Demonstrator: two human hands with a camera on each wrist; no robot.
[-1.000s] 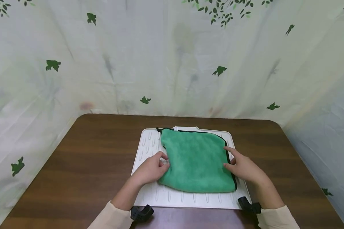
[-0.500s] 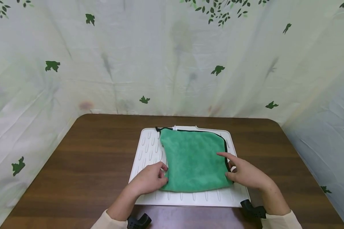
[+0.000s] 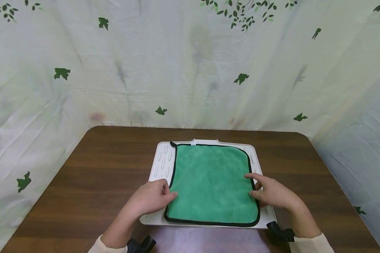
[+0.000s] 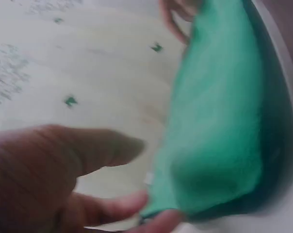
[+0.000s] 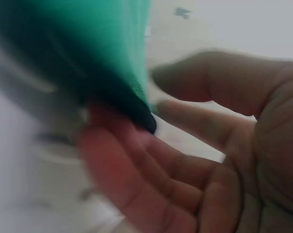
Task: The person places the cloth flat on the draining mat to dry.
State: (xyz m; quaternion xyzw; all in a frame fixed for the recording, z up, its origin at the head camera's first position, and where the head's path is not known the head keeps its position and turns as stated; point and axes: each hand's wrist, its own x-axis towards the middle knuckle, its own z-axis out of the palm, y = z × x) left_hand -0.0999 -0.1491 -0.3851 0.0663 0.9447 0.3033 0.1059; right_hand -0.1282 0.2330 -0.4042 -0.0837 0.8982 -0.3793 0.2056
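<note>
A green cloth with black edging (image 3: 212, 186) lies spread over a white ridged tray (image 3: 163, 158), covering most of it. At the cloth's left edge is my left hand (image 3: 152, 196), its thumb over the green side. The left wrist view shows a gap between that thumb (image 4: 105, 145) and the fingertips at the cloth's border. My right hand (image 3: 272, 191) is at the right edge, index finger reaching over the border. Seen from the right wrist, several fingers (image 5: 137, 179) are beneath the black edging (image 5: 145, 119), while the thumb stands apart from the cloth.
The tray rests on a dark brown wooden table (image 3: 114, 158), close to its front. Behind and beside the table hangs a pale curtain (image 3: 177, 70) with green leaf prints. A black wrist device (image 3: 280, 232) is worn on each arm.
The cloth's near and left edges have unfolded outward, so its black border now shows along the front and left. My left hand has moved left; the right has dropped slightly toward me.
</note>
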